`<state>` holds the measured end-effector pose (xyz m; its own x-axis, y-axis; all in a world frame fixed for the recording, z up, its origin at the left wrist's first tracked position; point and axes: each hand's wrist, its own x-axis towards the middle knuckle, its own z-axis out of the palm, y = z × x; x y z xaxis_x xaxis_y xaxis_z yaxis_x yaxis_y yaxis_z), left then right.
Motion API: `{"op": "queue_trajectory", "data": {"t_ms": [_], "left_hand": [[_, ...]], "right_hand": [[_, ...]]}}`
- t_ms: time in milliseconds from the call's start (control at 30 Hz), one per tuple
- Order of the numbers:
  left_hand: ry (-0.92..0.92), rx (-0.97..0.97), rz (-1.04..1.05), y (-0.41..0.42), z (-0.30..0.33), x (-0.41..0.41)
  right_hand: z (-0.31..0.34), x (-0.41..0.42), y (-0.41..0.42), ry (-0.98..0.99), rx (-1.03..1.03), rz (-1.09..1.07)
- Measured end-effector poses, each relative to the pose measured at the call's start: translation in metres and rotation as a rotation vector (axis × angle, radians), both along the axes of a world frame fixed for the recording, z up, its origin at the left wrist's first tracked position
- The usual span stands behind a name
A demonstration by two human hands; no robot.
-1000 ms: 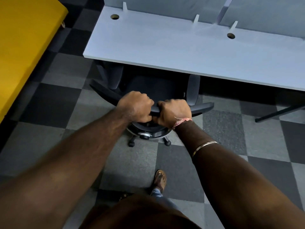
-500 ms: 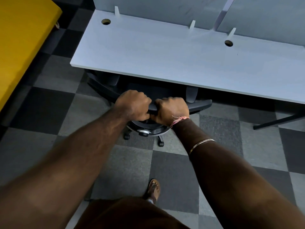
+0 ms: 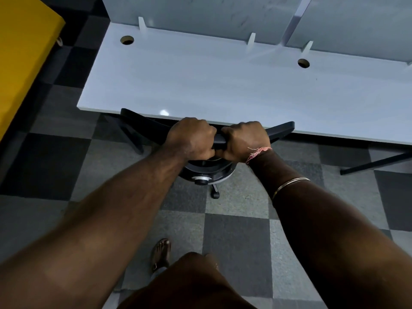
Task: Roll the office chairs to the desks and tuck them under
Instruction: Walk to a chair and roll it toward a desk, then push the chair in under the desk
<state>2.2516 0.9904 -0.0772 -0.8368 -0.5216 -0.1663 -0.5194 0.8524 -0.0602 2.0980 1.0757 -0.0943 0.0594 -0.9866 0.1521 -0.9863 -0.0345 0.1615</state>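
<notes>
A: Where is the office chair [image 3: 279,131] against the hands?
B: Its black top rail runs under both fists. The left hand [image 3: 192,139] and right hand [image 3: 245,141] sit side by side at the rail's middle, fingers curled tight round it, knuckles nearly touching

A: And where is it against the desk [image 3: 200,81]?
B: At the desk's near edge, towards its left corner. The seat is hidden beneath the white top; only the curved rail, the back's lower hub and one caster [image 3: 215,194] show on the checkered carpet [image 3: 236,246]

A: How does the chair look?
B: Matte black, the rail bowed like a wide arc, its ends rising left and right of the hands. A silver knob [image 3: 201,180] sits on the hub below the fists
</notes>
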Motion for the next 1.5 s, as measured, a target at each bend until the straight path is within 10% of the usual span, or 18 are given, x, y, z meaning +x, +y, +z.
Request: {"op": "queue_trajectory", "data": {"t_ms": [1033, 1500], "left_hand": [[0.17, 0.032, -0.114, 0.061, 0.042, 0.04], [0.227, 0.034, -0.565, 0.226, 0.105, -0.057]], "right_hand": [[0.054, 0.061, 0.08, -0.178, 0.156, -0.295], [0.112, 0.016, 0.287, -0.126, -0.011, -0.75]]}}
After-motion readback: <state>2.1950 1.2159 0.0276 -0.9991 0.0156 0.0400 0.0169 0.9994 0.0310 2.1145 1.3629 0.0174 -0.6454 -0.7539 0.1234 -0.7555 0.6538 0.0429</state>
